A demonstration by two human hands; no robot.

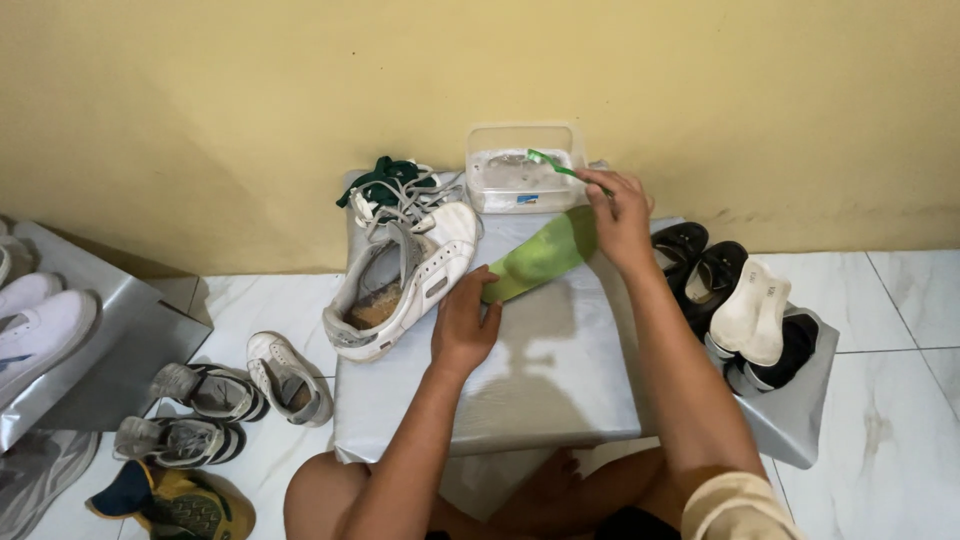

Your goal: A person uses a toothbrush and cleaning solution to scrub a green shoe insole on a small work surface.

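Note:
My left hand [463, 322] grips the near end of a green insole [538, 258], holding it over the grey low table [560, 380]. My right hand [620, 212] holds a green-handled toothbrush [549, 162] whose head dips into a clear plastic tub [522, 170] of cloudy water by the wall. A white sneaker [405, 280] lies on its side on the table just left of the insole, its opening showing a brown inner sole. A pile of white and green laces [395, 190] sits behind it.
Black shoes with white insoles [745, 310] rest on a grey board at the right. On the floor at left lie a small white sneaker [288, 378], grey striped sneakers [195, 415], a yellow-navy shoe [180, 505] and white shoes [40, 325] on a grey sheet. A yellow wall stands behind.

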